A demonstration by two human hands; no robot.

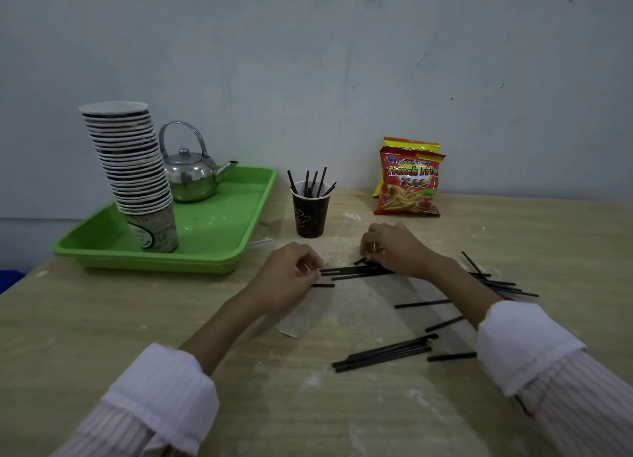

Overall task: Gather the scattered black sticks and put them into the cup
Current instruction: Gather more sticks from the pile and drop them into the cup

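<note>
Left hand [291, 273]: fingers curled, pinching the left ends of the stick bundle [352, 271], which lies flat on the bench [102, 336]. Right hand [394, 251]: fingers curled down over the bundle's right end, gripping it. A short stick [323, 285] lies just beside the left fingertips, apart from the bundle.

More loose black sticks are on the bench. A near pile [383, 354] lies between the forearms. Single sticks [421, 303] lie by the right forearm. A far pile [500, 285] sits right of the right wrist, partly hidden by the arm.

The cup [310, 213] is dark paper, upright, just beyond the hands. Several sticks in cup [313, 182] stand leaning on the rim.

A green tray [164, 263] is left of the cup. It carries a metal kettle [191, 179] and a tall, leaning cup stack [133, 168]. Snack bags [409, 182] stand against the wall, right of the cup.
</note>
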